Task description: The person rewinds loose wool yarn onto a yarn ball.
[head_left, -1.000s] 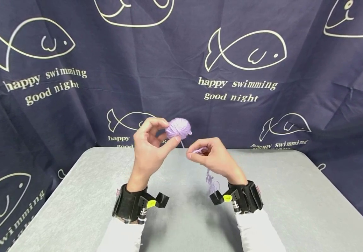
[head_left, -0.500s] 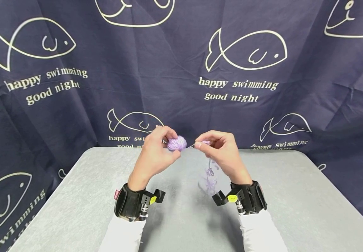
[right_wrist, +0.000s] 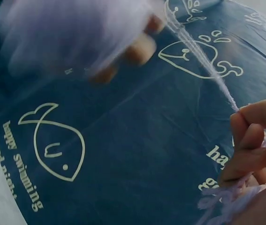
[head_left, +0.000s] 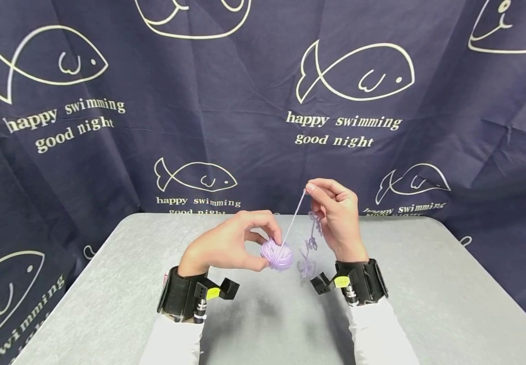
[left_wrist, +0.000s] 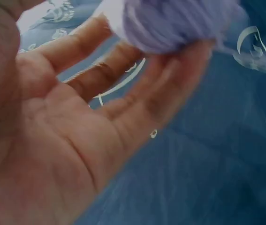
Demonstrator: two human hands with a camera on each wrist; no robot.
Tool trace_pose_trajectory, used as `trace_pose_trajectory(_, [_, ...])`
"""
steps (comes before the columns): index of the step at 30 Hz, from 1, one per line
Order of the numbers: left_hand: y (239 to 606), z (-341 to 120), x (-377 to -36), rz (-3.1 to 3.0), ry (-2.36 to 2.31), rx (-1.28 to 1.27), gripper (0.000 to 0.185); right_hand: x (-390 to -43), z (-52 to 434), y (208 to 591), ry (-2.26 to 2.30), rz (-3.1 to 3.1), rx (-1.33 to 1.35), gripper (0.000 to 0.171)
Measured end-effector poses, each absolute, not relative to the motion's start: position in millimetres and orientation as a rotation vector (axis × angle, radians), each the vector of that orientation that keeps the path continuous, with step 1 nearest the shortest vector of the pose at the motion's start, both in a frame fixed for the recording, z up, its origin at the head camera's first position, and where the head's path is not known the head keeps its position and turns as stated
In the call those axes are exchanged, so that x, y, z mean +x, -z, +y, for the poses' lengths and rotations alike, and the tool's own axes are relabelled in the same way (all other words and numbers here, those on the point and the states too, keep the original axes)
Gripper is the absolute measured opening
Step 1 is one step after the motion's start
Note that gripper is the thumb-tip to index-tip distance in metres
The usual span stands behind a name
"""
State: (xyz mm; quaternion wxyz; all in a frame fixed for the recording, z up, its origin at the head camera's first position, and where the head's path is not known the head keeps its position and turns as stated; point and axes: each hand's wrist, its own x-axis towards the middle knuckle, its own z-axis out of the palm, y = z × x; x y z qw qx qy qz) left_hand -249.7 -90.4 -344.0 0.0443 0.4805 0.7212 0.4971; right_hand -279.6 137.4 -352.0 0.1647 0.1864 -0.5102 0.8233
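Note:
A small ball of lilac yarn (head_left: 277,255) is pinched between the thumb and fingers of my left hand (head_left: 233,243), in front of the body above the table. One taut strand (head_left: 294,217) runs from the ball up to my right hand (head_left: 337,215), which stands higher and pinches it between thumb and index finger. Loose, crinkled yarn (head_left: 310,245) dangles below the right palm. In the left wrist view the ball (left_wrist: 175,23) lies against the fingertips. The right wrist view shows the ball (right_wrist: 72,35) blurred and the strand (right_wrist: 208,63) stretched to the pinching fingers.
The grey table (head_left: 121,284) spreads beneath both hands. Behind its far edge hangs a dark blue curtain (head_left: 263,101) printed with white fish and lettering. Each wrist wears a black strap with a camera mount (head_left: 230,289).
My left hand has come down and nearer with the ball, tilting over. My right hand has gone up and to the right, so the strand between them is longer.

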Motion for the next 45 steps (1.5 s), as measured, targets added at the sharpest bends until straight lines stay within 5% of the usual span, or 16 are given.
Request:
trace_pose_trajectory(4, [340, -89, -247, 1.978, -1.825, 1.53, 0.044, -282, 136, 356, -2.186, -1.694, 0.523, 0.006])
trace_pose_trajectory(9, [336, -86, -248, 1.928, -2.199, 1.535, 0.058, -281, 132, 360, -1.941, -2.029, 0.651, 0.011])
trace_pose_trajectory(16, [336, -84, -249, 2.259, -2.489, 1.238, 0.046, -277, 128, 360, -1.694, -2.285, 0.907, 0.005])
trace_pose_trajectory(29, [348, -86, -259, 3.098, -1.888, 0.979, 0.044, -267, 130, 351, -1.782, -2.148, 1.021, 0.006])
trace_pose_trajectory(39, [347, -91, -254, 2.742, -1.37, 1.236, 0.041, -272, 135, 348, -2.189, -1.652, 0.761, 0.011])
trace_pose_trajectory(45, [344, -91, -250, 2.39, -1.5, 1.37, 0.041, -276, 137, 349, -2.307, -1.509, 0.615, 0.022])
